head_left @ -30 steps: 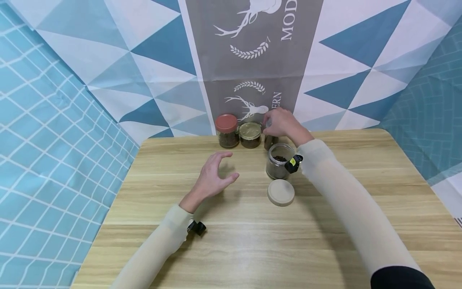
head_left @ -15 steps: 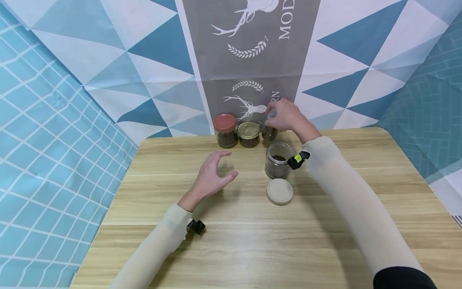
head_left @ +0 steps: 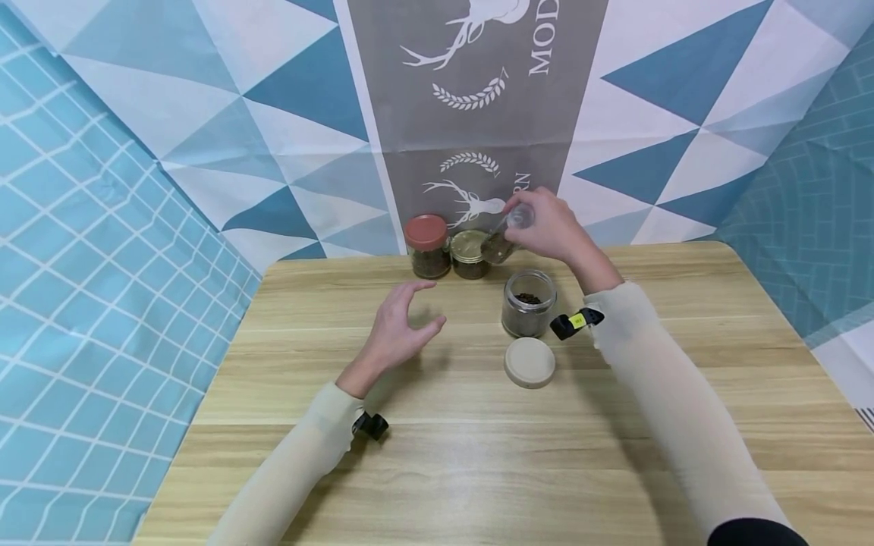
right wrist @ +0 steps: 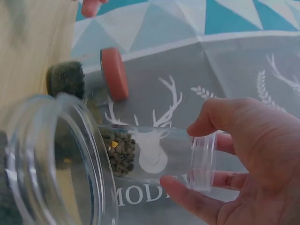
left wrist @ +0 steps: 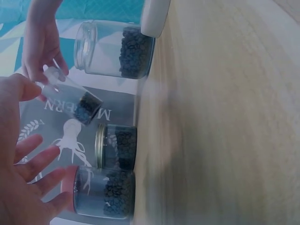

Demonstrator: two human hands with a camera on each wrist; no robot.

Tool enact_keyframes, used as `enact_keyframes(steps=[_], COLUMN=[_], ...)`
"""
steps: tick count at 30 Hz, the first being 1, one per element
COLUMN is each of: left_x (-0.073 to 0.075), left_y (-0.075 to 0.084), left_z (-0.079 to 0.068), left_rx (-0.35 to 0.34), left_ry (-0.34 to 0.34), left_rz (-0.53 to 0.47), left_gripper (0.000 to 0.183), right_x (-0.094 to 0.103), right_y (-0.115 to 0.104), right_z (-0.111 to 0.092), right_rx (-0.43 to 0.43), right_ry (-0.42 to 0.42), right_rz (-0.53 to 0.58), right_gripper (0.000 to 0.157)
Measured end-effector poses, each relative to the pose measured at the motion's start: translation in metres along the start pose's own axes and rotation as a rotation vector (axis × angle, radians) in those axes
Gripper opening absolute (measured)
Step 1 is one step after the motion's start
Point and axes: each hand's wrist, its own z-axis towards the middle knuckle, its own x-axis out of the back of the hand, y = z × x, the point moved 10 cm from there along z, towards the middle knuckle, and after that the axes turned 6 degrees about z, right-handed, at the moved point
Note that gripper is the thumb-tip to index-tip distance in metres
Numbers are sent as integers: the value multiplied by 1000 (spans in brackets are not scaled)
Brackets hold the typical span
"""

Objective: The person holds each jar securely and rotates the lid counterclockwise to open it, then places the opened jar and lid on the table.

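Observation:
My right hand grips a small clear jar by its transparent top end. Dark granules with a few yellow bits lie at the jar's bottom. In the head view it leans, base pointing down and left, overlapping the gold-lidded jar. Nearer me stands a large open glass jar, partly filled with dark granules. Its mouth looms at the lower left of the right wrist view. My left hand hovers over the table's left half, thumb and fingers spread, holding nothing.
A jar with a red lid stands against the backdrop, left of the gold-lidded one. In front of the large open jar lies a round cream lid. The wooden table meets patterned cloth at the back and left.
The small jar has risen off the back of the table and tilted, its base swinging left toward the gold-lidded jar. My right wrist has shifted slightly right. The left hand has barely moved.

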Motion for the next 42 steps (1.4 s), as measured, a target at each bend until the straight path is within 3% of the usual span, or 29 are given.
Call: enact_keyframes(steps=[9,18,30,42], left_x=[7,8,-9,-21], left_y=[13,17,32,46], left_z=[5,11,28,30], left_rx=[-88,-78,-88,-130], left_ry=[53,71,3,-36], left_rz=[1,-6,28,35], left_gripper=[59,62,73,64], right_x=[-1,-17,-39,-58], right_y=[-16,-29,-39,-58], right_z=[-22,-42,-64,-86], right_rx=[78,119,154,203], right_ry=[84,58,35,21], right_rz=[77,159,163,207], right_gripper=[46,43,42,43])
